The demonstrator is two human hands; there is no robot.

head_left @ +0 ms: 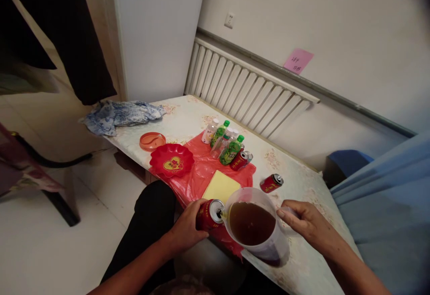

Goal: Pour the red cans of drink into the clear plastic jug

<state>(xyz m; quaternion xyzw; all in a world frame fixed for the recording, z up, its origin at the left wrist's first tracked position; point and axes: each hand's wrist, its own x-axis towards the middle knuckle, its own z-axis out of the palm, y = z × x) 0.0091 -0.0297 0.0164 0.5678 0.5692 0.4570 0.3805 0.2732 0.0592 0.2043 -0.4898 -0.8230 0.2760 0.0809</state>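
My left hand (188,225) is wrapped round a red drink can (208,216), its opened top tilted toward the pitcher. In my right hand (304,221) is the handle of a clear plastic pitcher (280,245) holding brown liquid. The pitcher's spout meets the can's opening, and I cannot make out whether liquid is flowing between them. Just beyond them lies a yellow square cloth or pad (221,186) on a red plastic sheet (198,156). Another red can (271,183) rests on its own behind the pitcher.
Several bottles, among them a green-labelled bottle (231,151), stand with cans on the red sheet. A red scalloped plate (188,163) and an orange round dish (144,143) are at the left. Blue patterned cloth (127,113) covers the far corner. A radiator (242,84) lines the wall.
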